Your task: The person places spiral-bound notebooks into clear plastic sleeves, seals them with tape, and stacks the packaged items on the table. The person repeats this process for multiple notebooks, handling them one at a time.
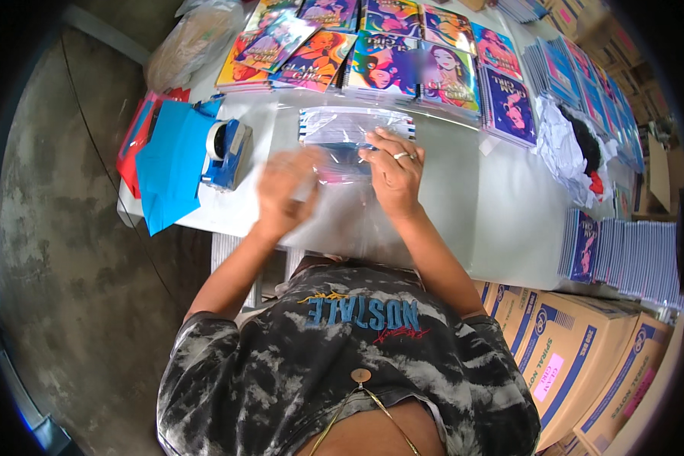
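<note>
A bundle of spiral notebooks (342,127) in clear plastic stands in front of me on the table, its page edges and bindings showing. Loose film (340,175) hangs at its near side. My right hand (397,169), with a ring on one finger, has its bent fingers closed against the bundle's near right corner, gripping it through the film. Beside the film's left edge is my left hand (287,190), smeared by motion. Its fingers are too blurred to read, and I cannot tell whether it touches the plastic.
A blue tape dispenser (228,156) rests on the left beside blue sheets (171,156) and a red packet (135,144). Colourful notebook stacks (380,64) line the far side. Crumpled paper (562,152) and more notebooks (634,254) lie right. Cardboard boxes (562,357) stand below the table's right edge.
</note>
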Motion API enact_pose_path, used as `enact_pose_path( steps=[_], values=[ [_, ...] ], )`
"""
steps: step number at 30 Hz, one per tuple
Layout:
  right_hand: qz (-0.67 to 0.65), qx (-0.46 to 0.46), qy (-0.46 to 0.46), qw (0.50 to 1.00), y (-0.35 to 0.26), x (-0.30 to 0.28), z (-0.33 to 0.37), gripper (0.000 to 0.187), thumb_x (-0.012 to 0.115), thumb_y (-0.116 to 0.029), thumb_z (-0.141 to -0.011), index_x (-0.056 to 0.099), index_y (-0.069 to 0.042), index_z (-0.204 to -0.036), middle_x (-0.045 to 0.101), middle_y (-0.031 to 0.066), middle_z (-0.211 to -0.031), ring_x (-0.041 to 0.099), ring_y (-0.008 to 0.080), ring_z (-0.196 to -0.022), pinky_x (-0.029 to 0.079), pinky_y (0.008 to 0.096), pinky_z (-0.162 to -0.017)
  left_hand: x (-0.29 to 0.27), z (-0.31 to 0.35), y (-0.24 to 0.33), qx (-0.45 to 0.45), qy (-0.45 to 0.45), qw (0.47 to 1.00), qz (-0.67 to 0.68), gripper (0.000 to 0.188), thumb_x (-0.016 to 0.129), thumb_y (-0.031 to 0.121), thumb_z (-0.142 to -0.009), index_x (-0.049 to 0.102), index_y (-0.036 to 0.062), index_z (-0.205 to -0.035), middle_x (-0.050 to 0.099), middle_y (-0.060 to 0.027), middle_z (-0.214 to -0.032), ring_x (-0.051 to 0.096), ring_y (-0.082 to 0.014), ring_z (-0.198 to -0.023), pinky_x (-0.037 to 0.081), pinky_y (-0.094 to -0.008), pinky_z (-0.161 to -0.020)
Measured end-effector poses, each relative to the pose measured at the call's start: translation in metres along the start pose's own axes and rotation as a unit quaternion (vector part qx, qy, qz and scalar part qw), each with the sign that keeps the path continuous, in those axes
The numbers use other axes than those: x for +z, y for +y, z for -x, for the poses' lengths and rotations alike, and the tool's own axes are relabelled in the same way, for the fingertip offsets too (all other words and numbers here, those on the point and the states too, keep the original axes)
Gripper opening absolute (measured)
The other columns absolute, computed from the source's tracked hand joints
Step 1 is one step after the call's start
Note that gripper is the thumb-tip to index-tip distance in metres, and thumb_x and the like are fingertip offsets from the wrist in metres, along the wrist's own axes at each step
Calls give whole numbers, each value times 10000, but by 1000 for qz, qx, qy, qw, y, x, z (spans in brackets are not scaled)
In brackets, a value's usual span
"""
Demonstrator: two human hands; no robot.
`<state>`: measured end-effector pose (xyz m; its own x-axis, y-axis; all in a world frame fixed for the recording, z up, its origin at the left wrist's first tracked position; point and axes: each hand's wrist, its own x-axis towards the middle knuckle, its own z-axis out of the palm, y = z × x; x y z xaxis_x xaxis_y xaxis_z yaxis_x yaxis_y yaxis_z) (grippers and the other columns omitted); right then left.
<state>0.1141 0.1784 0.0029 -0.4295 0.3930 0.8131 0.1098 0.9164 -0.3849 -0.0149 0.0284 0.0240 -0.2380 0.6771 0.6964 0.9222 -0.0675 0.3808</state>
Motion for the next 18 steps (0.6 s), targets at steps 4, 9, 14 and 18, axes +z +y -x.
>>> enact_pose_path(
  steps=[4, 9, 14, 18],
  values=[
    [-7, -39, 16, 999, 5, -1, 2, 151, 663, -7, -662, 646, -150, -705, 665, -17, -946, 602, 152, -966, 359, 279, -818, -76, 40, -136, -314, 63, 912, -257, 398, 626, 279, -772, 610, 71, -1111, 623, -133, -996, 560, -263, -905, 413, -355, -772],
    [-6, -35, 6, 999, 6, -3, 2, 169, 711, -3, -661, 649, -156, -697, 672, -1, -928, 606, 160, -950, 354, 277, -831, -117, 47, -181, -672, -233, 696, 96, 393, 558, 434, -828, 665, 125, -1045, 541, -19, -910, 342, -138, -702, 320, -274, -627],
    [11, -52, 2, 999, 4, -6, 1, 181, 720, 26, -671, 626, -121, -716, 667, 19, -939, 606, 190, -948, 364, 295, -847, -129, 74, -184, -628, -151, 683, 340, 310, 551, 375, -850, 679, 102, -925, 528, -40, -1111, 461, -164, -833, 391, -270, -754],
    [21, -55, 7, 998, 4, -7, 6, 178, 719, 26, -682, 623, -117, -726, 661, 14, -950, 598, 187, -948, 362, 300, -848, -137, 128, -147, -500, -68, 677, 537, 200, 621, 245, -807, 630, 52, -754, 349, -143, -1386, 505, -223, -1105, 381, -318, -946]
  ],
)
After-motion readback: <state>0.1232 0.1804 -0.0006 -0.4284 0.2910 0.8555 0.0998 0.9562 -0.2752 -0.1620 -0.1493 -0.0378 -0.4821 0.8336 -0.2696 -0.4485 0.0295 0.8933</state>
